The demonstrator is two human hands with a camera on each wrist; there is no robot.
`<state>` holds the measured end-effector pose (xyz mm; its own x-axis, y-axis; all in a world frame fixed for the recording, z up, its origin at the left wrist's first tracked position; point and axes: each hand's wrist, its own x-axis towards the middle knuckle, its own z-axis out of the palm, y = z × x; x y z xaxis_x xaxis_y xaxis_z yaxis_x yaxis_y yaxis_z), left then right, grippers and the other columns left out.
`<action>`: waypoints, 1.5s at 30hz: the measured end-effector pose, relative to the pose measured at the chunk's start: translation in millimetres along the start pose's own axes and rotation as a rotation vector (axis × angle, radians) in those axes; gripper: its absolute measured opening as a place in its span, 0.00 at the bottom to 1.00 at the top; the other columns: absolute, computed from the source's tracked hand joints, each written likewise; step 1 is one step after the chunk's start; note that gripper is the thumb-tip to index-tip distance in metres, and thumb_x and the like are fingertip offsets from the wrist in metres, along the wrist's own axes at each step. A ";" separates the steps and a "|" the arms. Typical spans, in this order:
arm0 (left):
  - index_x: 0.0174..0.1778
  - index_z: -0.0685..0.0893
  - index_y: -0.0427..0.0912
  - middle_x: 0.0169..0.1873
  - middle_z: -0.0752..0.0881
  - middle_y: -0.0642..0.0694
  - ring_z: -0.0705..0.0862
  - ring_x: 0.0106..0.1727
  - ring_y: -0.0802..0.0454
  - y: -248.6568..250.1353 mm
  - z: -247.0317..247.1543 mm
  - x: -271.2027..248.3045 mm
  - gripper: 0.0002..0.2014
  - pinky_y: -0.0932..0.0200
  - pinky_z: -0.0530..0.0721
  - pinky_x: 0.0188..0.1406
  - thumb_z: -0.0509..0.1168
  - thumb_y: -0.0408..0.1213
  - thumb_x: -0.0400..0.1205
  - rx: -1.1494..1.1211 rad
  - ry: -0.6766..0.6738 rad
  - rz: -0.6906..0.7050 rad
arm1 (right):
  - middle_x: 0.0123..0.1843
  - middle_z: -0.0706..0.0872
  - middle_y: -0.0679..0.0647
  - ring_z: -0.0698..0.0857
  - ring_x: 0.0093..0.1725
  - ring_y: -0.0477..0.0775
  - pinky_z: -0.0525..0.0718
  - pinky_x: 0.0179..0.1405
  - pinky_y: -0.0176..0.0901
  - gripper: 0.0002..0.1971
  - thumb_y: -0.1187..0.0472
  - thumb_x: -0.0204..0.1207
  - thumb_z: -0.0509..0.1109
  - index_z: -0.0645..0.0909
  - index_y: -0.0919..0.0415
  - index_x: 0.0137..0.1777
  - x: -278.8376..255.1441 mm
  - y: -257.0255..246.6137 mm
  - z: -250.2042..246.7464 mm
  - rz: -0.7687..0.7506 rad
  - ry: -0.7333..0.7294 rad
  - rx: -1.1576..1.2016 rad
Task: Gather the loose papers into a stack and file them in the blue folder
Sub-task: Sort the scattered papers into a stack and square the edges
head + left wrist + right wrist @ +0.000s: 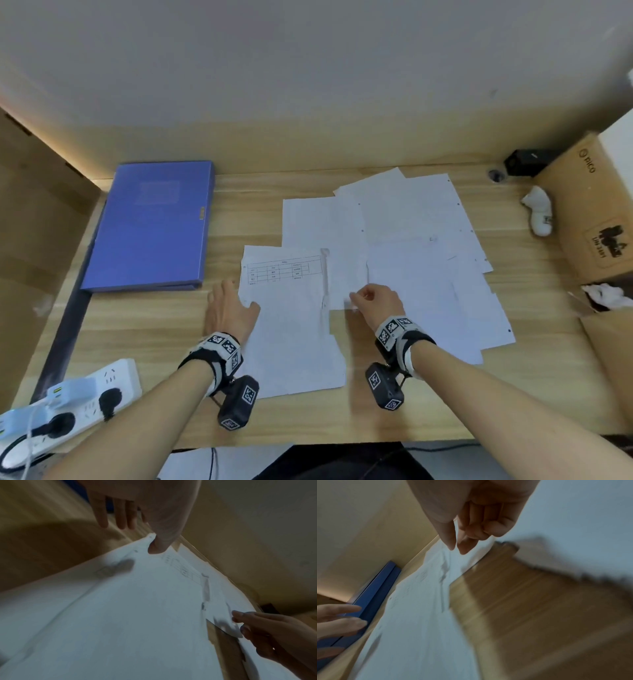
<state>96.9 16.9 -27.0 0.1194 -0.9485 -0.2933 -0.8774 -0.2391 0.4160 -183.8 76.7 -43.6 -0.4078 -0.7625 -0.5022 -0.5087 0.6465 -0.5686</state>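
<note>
A shut blue folder point(150, 226) lies flat at the back left of the wooden desk point(359, 418). Several loose white papers point(418, 240) overlap across the middle and right. The nearest sheet point(291, 342) carries a printed table. My left hand point(228, 303) lies at that sheet's left edge with straight fingers point(120, 515), its thumb point(157, 546) pressing the sheet's corner. My right hand point(356, 299) pinches the near corner of a neighbouring sheet point(346, 274) between thumb and forefinger point(238, 616). The right wrist view is blurred; it shows the folder's spine point(373, 596).
A white power strip point(68, 404) with plugs and cables sits at the front left corner. Cardboard boxes point(589, 205) stand along the right side, with a white crumpled object point(539, 214) and a small black device point(524, 161) near them. Walls close off the back and left.
</note>
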 end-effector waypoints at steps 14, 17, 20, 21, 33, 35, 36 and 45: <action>0.71 0.71 0.41 0.70 0.70 0.43 0.72 0.68 0.43 170.7 108.1 8.6 0.30 0.47 0.79 0.58 0.66 0.51 0.75 0.484 -0.420 0.655 | 0.70 0.73 0.58 0.73 0.72 0.62 0.80 0.57 0.57 0.39 0.49 0.65 0.79 0.69 0.59 0.74 30.6 107.4 -106.7 0.364 0.266 -0.099; 0.67 0.72 0.38 0.66 0.72 0.41 0.73 0.64 0.42 185.8 120.6 12.5 0.24 0.49 0.78 0.51 0.59 0.51 0.80 0.474 -0.355 0.600 | 0.44 0.79 0.53 0.78 0.51 0.59 0.76 0.37 0.46 0.17 0.48 0.62 0.77 0.76 0.54 0.44 37.9 120.6 -111.7 0.356 0.200 -0.147; 0.69 0.69 0.37 0.66 0.71 0.39 0.74 0.64 0.40 204.6 121.9 28.9 0.24 0.49 0.76 0.48 0.58 0.48 0.82 0.405 -0.359 0.490 | 0.31 0.65 0.54 0.65 0.34 0.55 0.60 0.31 0.45 0.23 0.52 0.63 0.75 0.60 0.56 0.29 48.0 123.0 -118.0 0.283 0.140 -0.042; 0.69 0.68 0.37 0.66 0.71 0.39 0.75 0.63 0.39 211.8 121.1 35.4 0.24 0.49 0.75 0.48 0.58 0.48 0.82 0.384 -0.356 0.444 | 0.30 0.65 0.54 0.64 0.32 0.54 0.60 0.32 0.45 0.22 0.53 0.65 0.76 0.61 0.57 0.30 50.2 120.7 -121.2 0.248 0.161 0.047; 0.64 0.71 0.41 0.59 0.84 0.43 0.83 0.59 0.40 248.0 134.8 81.5 0.29 0.48 0.75 0.57 0.55 0.63 0.79 0.476 -0.399 0.191 | 0.32 0.79 0.48 0.79 0.35 0.56 0.76 0.36 0.48 0.12 0.51 0.70 0.75 0.74 0.50 0.33 141.5 76.8 -176.6 0.110 0.255 0.097; 0.62 0.71 0.41 0.56 0.85 0.43 0.84 0.56 0.41 247.5 137.0 81.6 0.24 0.48 0.73 0.55 0.54 0.57 0.81 0.473 -0.369 0.205 | 0.47 0.82 0.52 0.83 0.48 0.58 0.81 0.45 0.50 0.12 0.51 0.68 0.76 0.80 0.53 0.47 153.1 72.6 -176.5 0.114 0.218 0.022; 0.60 0.71 0.41 0.54 0.85 0.44 0.84 0.55 0.41 247.4 137.8 81.7 0.21 0.49 0.73 0.54 0.54 0.55 0.81 0.474 -0.357 0.211 | 0.57 0.80 0.53 0.82 0.56 0.59 0.82 0.51 0.52 0.20 0.50 0.67 0.78 0.79 0.55 0.57 157.4 72.8 -173.9 0.132 0.190 -0.036; 0.64 0.70 0.39 0.56 0.83 0.42 0.83 0.56 0.41 252.1 131.8 79.2 0.19 0.50 0.76 0.55 0.59 0.41 0.78 0.487 -0.416 0.208 | 0.60 0.81 0.59 0.78 0.64 0.64 0.78 0.47 0.49 0.22 0.51 0.69 0.76 0.80 0.62 0.59 158.8 68.3 -164.4 0.167 0.144 -0.241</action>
<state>-176.0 -91.1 -58.9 -0.1782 -0.7822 -0.5970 -0.9838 0.1535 0.0926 -408.0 -4.1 -55.1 -0.5947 -0.6534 -0.4683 -0.5838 0.7515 -0.3072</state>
